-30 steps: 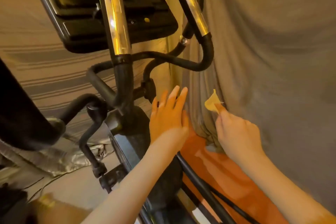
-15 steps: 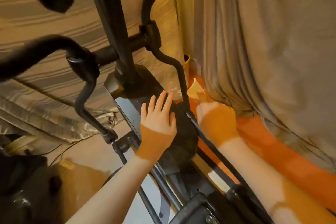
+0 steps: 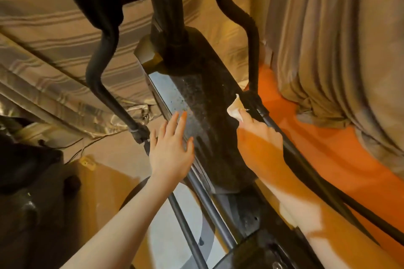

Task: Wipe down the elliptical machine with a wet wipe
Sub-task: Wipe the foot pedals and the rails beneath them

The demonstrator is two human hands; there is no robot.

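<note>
The black elliptical machine fills the middle of the head view, its dusty flywheel housing point(image 3: 209, 116) running from the centre post down toward me. My left hand point(image 3: 172, 146) lies with straight, spread fingers over the housing's left edge. My right hand point(image 3: 260, 135) pinches a small crumpled wet wipe point(image 3: 235, 108) and holds it against the joint of the right swing arm point(image 3: 253, 98), at the housing's right side. The left swing arm point(image 3: 102, 76) bends down on the other side.
Striped beige curtain point(image 3: 54, 46) hangs behind and left. A grey-brown draped cloth point(image 3: 338, 50) over something orange point(image 3: 328, 155) crowds the right side. Cables point(image 3: 87, 146) trail on the floor at left, beside dark bulky shapes point(image 3: 26, 181). Pedal rails point(image 3: 196, 203) run toward me.
My view has dropped from the console and handlebars to the housing. Both hands moved down with it; the right hand brought the wipe to the right arm's joint, the left came onto the housing.
</note>
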